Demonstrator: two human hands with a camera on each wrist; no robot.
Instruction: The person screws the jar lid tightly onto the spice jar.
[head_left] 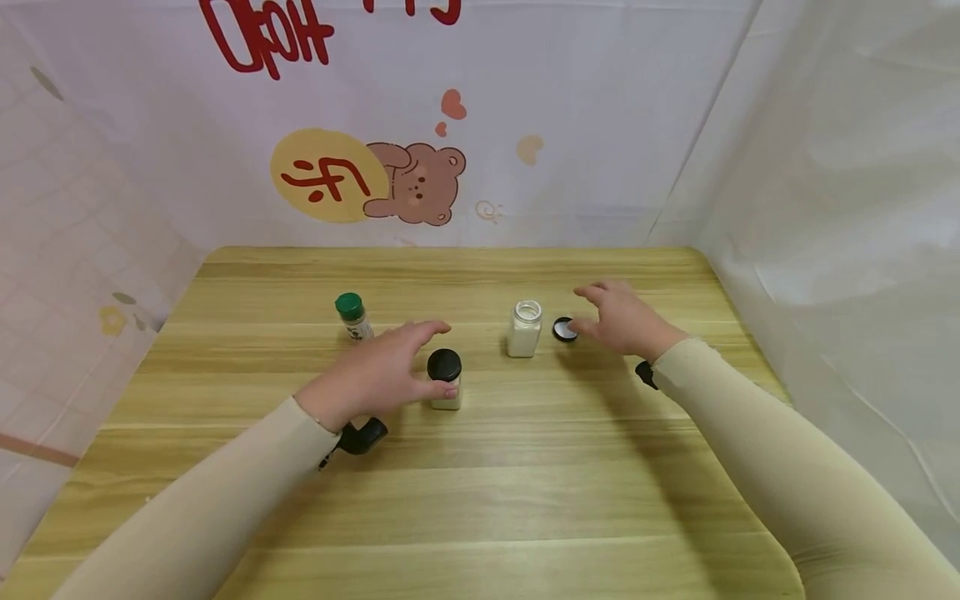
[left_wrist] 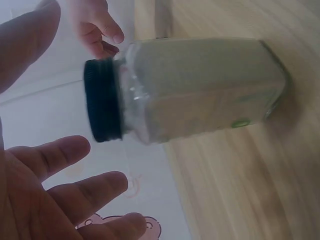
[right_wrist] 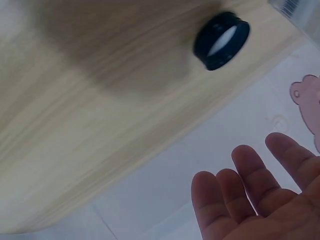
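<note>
Upright on the table stands a clear jar with a black cap (head_left: 444,367), filled with pale contents. My left hand (head_left: 371,379) is at its left side, thumb and fingers spread around it. In the left wrist view the fingers (left_wrist: 95,195) are apart from the jar's black cap (left_wrist: 104,100). An uncapped jar of pale powder (head_left: 523,335) is to the right. Beside that jar a black lid (head_left: 565,330) lies with its white inside up. Over the lid hovers my right hand (head_left: 626,321), fingers loosely extended and holding nothing. The right wrist view shows the lid (right_wrist: 222,41) away from the fingers.
A small shaker bottle with a green cap (head_left: 350,308) stands left of the black-capped jar, partly hidden by my left hand. The wooden table (head_left: 480,500) meets a printed white curtain (head_left: 585,100) at the back, and white sheets hang at both sides.
</note>
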